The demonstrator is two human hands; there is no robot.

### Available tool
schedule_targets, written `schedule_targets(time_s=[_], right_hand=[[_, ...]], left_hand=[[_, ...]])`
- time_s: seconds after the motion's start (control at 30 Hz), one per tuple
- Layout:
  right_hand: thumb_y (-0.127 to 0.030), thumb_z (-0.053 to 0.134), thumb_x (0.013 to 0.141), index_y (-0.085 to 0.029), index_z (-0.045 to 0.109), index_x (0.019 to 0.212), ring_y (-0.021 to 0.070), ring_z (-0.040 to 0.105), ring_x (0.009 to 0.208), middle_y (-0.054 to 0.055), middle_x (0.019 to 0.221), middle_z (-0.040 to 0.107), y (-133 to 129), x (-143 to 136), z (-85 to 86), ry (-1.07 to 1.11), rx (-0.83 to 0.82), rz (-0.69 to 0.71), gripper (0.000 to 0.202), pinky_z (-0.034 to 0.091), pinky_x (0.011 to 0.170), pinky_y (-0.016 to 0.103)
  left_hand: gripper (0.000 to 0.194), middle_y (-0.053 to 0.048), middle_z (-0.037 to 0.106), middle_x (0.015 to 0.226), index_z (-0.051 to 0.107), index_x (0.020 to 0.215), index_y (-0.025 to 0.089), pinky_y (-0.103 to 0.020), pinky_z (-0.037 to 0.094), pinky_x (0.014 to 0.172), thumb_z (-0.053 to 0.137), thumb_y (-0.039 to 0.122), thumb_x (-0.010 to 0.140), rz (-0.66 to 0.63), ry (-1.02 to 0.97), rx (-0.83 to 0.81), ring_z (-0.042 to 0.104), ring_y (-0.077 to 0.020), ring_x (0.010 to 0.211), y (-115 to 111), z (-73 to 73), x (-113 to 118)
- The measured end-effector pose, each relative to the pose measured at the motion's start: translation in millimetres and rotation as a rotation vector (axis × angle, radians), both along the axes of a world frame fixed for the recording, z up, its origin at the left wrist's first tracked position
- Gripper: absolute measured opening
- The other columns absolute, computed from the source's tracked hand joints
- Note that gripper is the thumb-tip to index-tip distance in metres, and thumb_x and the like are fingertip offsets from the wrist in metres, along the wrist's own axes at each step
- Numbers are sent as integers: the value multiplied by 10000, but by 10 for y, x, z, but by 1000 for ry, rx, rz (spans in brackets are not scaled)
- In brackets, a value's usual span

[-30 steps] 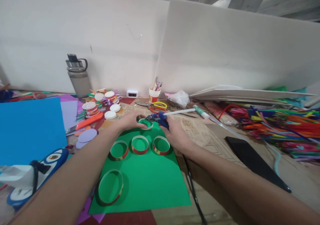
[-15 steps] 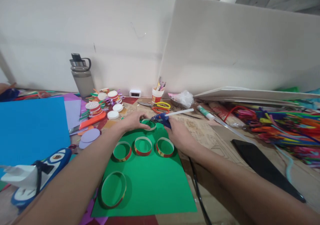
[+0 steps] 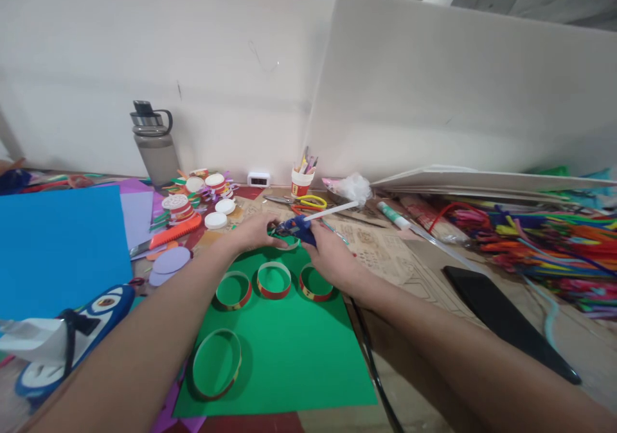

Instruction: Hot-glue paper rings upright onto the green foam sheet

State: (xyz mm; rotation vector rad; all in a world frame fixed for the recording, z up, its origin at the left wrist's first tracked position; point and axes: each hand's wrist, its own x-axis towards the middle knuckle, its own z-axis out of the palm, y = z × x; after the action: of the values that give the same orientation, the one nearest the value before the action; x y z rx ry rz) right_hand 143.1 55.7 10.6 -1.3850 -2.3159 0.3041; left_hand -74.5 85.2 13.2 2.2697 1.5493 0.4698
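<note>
A blue hot glue gun (image 3: 301, 229) with a white glue stick (image 3: 332, 211) poking from its back is gripped in my right hand (image 3: 324, 248). Its nozzle points left, over a paper ring (image 3: 290, 243) at the far edge of a green sheet (image 3: 294, 356). My left hand (image 3: 260, 230) curls its fingers around the left side of that ring, which is partly hidden. Nearer on the sheet stand a left ring (image 3: 234, 301), a middle ring (image 3: 274, 291) and a right ring (image 3: 315, 293), red and yellow outside. A larger ring (image 3: 216, 394) stands at the front left.
Left lie a blue sheet (image 3: 62, 240), an orange utility knife (image 3: 176, 230), lilac discs (image 3: 171, 259) and a blue-white power strip (image 3: 103, 314). Behind are a bottle (image 3: 157, 150), scissors (image 3: 308, 202) and a pen cup (image 3: 302, 181). Right are a black phone-like slab (image 3: 506, 320) and pipe cleaners (image 3: 544, 240).
My right hand has moved the glue gun left, bringing its nozzle closer to my left fingers. The left hand stays at the far ring.
</note>
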Motion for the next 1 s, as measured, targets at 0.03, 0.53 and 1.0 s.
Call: schedule_targets(time_s=[0.03,0.53,1.0], right_hand=[[-232,510,912,-123,537,1257,316,633,1074,184,1175,668,3,4,3,4,-6,-1,363,470,874,399],[-219,478,939,-113,534,1255,288,617,1112,183,1214,652,2,25,43,-58,5,-30,338,452,905,376],[-167,558,865,-202,560,1257,273,617,1052,142,1164,668,-205,124,353,-175,35,-17,393,424,863,337]], left_hand=[[516,-51,699,1030,652,997,202,-309,465,769,734,585,661,3,-3,3,636,-243,925,0,-3,-3],[544,-58,693,1124,653,1054,211,-322,477,822,739,579,663,9,11,-10,632,-260,1007,-15,27,-5],[523,-33,710,1091,683,1048,233,-315,481,866,752,552,640,8,-51,-46,640,-235,992,20,-14,-14]])
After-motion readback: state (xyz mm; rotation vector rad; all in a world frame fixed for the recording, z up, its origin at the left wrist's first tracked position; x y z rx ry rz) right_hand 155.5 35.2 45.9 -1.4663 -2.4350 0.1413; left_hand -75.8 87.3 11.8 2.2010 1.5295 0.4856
